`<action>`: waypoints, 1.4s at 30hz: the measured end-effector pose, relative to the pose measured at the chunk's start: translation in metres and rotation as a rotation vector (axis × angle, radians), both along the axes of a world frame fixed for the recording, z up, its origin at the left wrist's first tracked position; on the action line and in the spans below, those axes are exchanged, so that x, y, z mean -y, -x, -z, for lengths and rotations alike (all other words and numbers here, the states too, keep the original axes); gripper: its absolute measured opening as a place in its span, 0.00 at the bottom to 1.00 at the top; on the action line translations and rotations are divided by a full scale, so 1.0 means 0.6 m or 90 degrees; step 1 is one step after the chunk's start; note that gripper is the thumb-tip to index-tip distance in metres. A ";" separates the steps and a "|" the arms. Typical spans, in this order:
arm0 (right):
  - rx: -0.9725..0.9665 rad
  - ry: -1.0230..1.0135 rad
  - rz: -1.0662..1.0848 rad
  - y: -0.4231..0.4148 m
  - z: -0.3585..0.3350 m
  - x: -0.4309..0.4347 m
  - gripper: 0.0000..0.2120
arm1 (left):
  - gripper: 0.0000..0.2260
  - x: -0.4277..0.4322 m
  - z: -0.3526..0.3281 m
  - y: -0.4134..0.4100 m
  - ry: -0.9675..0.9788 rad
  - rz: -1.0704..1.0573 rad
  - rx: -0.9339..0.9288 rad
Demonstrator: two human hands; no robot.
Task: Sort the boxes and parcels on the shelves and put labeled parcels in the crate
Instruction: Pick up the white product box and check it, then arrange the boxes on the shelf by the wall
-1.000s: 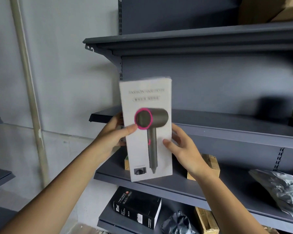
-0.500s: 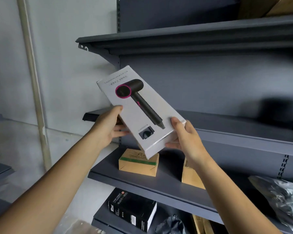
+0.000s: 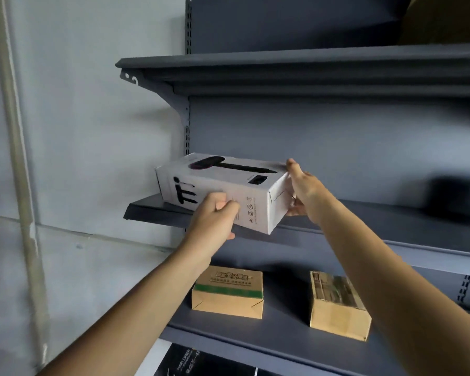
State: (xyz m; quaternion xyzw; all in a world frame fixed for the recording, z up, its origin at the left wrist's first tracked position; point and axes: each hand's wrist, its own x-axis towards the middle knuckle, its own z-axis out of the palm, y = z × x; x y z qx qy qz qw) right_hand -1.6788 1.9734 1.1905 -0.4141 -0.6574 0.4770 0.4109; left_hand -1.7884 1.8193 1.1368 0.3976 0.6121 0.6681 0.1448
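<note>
Two grips clamp the white box (image 3: pixel 220 191) (lying flat): left hand (image 3: pixel 212 221) at front, right hand (image 3: pixel 304 188) at end.

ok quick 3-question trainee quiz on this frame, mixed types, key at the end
1. True or false: the left hand and the right hand both hold the white box.
2. How many brown boxes are in view on the lower shelf? A one, B two, C four.
3. Short answer: which hand has its grip on the end flap of the white box?

Key: 1 true; 2 B; 3 right.
</note>
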 end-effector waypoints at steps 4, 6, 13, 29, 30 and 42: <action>0.007 0.013 0.040 0.030 0.011 -0.015 0.26 | 0.08 -0.026 -0.005 0.018 -0.014 0.072 0.024; 0.006 -0.014 0.038 0.038 0.020 -0.013 0.23 | 0.11 -0.043 -0.006 0.023 -0.015 0.127 0.026; 0.002 -0.149 0.032 0.005 0.041 0.020 0.26 | 0.25 -0.102 -0.010 0.013 0.042 0.224 0.017; -0.195 -0.159 0.295 -0.316 0.117 0.058 0.12 | 0.05 -0.163 0.040 -0.261 -0.078 0.414 -0.005; -0.203 -0.159 0.316 -0.347 0.125 0.059 0.12 | 0.05 -0.167 0.043 -0.287 -0.078 0.428 -0.012; -0.174 -0.169 0.449 -0.819 0.205 0.108 0.13 | 0.05 -0.190 0.109 -0.732 -0.043 0.586 -0.065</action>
